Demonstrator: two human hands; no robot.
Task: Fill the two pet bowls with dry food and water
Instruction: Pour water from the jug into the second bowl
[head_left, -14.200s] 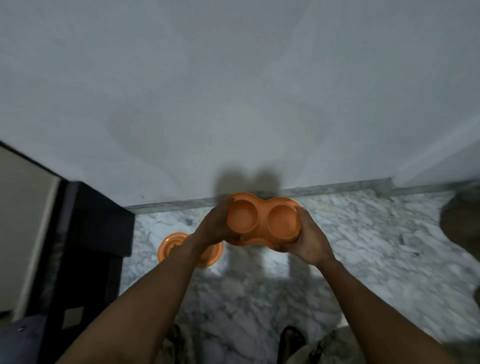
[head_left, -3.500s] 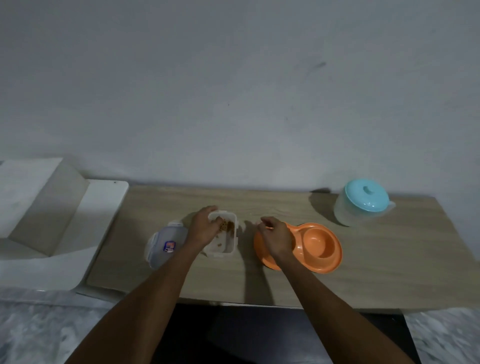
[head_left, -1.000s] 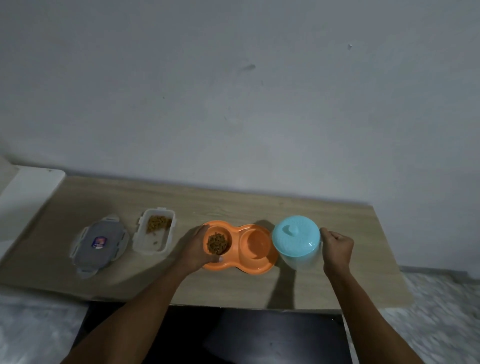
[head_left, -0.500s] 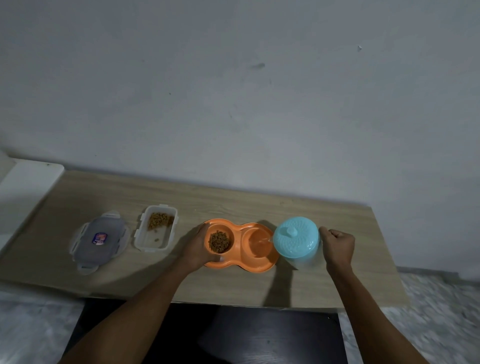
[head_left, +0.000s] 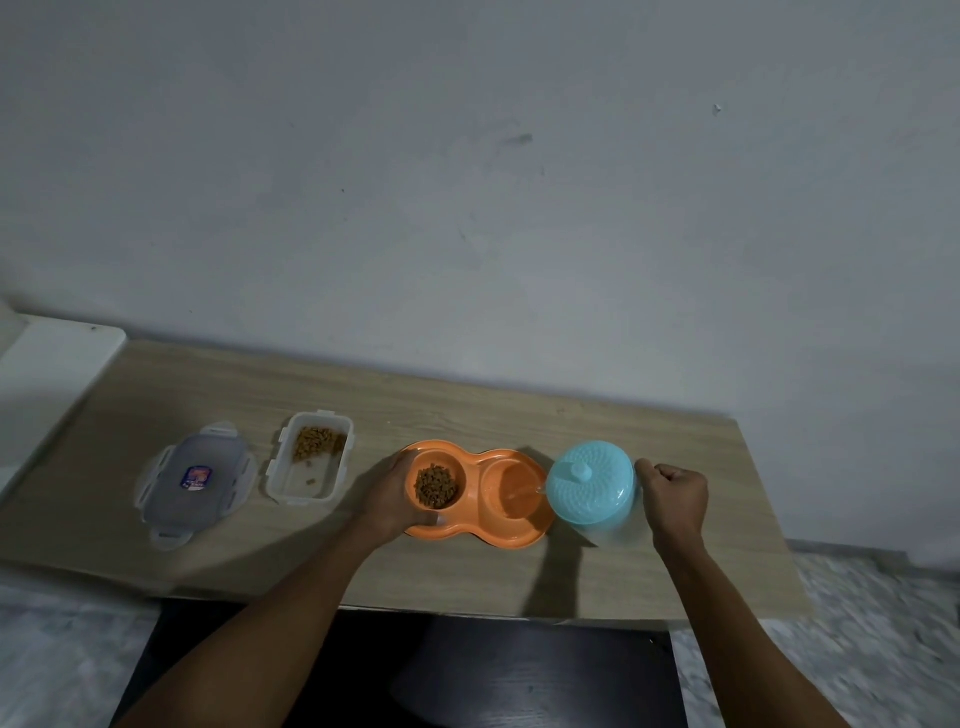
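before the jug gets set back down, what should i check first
1. Left hand steadying the orange plastic double pet bowl: ok.
2. Brown dry kibble in its left well: ok.
3. Water stream from the clear jug with teal lid landing in the right well: ok.
4. Right hand curled at the jug's side: ok.
5. Right well full enough: cannot tell.
6. Clear rectangular food box closed: not ok, its grey snap lid lies beside it.
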